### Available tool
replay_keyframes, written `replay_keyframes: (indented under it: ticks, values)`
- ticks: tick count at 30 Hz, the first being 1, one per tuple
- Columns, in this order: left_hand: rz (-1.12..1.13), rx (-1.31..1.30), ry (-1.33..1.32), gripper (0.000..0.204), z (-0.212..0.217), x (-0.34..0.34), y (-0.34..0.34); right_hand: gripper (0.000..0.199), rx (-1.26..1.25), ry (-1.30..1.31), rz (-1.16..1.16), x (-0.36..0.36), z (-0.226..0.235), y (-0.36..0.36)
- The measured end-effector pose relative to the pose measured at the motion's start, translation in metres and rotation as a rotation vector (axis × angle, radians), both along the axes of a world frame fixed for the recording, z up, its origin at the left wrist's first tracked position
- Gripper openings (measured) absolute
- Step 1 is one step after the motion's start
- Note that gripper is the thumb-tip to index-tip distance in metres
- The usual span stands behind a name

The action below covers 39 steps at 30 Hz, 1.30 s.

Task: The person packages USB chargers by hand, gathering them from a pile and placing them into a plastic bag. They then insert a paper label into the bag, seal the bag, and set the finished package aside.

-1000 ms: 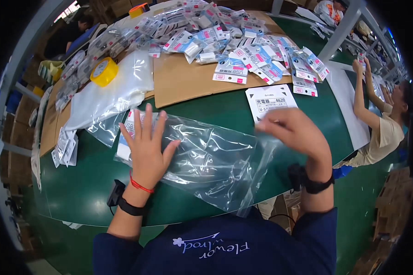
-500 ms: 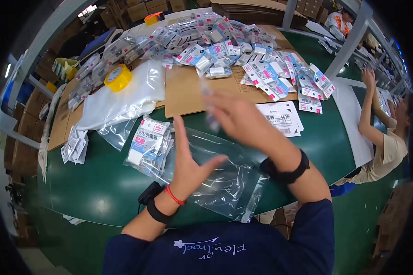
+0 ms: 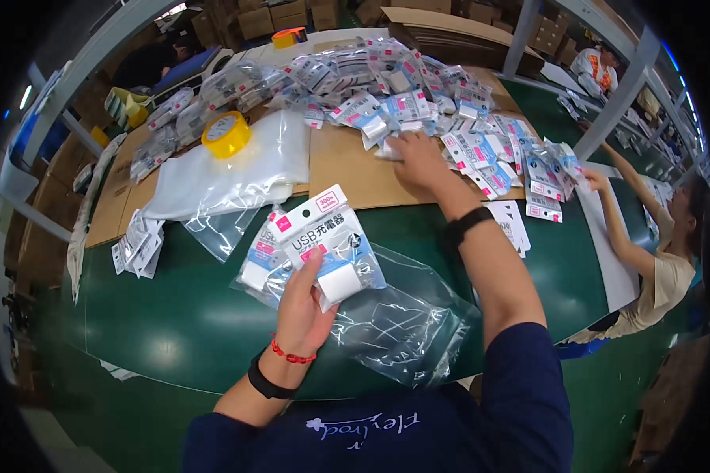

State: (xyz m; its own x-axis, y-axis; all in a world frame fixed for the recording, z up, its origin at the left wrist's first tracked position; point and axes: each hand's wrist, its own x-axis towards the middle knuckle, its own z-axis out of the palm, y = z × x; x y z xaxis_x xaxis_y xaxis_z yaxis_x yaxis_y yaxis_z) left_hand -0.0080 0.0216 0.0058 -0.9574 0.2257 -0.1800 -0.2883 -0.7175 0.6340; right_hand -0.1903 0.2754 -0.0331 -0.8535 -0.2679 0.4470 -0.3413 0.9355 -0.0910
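Note:
My left hand [image 3: 306,303] holds a small stack of packaged chargers [image 3: 327,243], white blocks on blue and white cards, lifted just above the green table. Under it lies a clear plastic bag [image 3: 406,327], flat and crumpled. My right hand [image 3: 415,156] reaches far forward over the brown cardboard sheet [image 3: 347,169] and closes on one white charger pack [image 3: 387,147] at the near edge of a big heap of the same packs [image 3: 418,94].
A pile of clear bags [image 3: 237,169] with a yellow tape roll [image 3: 226,133] on it lies at the left. Loose cards [image 3: 138,246] sit further left, a printed sheet [image 3: 513,221] to the right. Another person [image 3: 655,260] works at the right side of the green table [image 3: 173,331].
My right hand has gone from the clear bag forward to the heap of packs. My left hand has lifted off the bag and now holds the stack of packs.

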Motion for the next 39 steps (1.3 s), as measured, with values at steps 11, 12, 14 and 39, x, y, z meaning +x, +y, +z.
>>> replay_keyframes:
  ticks: [11,12,14,39]
  values:
    - [-0.170,-0.087,-0.141,0.044,-0.001,-0.008,-0.003,0.048,-0.729,-0.437,0.349,0.125,0.076,-0.010]
    - [-0.240,-0.064,-0.122,0.044,0.002,-0.008,0.000,0.048,-0.627,-0.280,0.443,0.144,0.083,-0.019]
    - [-0.397,-0.014,-0.081,0.045,0.007,-0.009,0.005,0.048,-0.481,-0.238,0.454,0.167,0.079,-0.028]
    - [-0.454,0.280,-0.117,0.049,0.028,-0.008,-0.010,0.046,-0.285,0.059,0.715,0.220,0.068,-0.060]
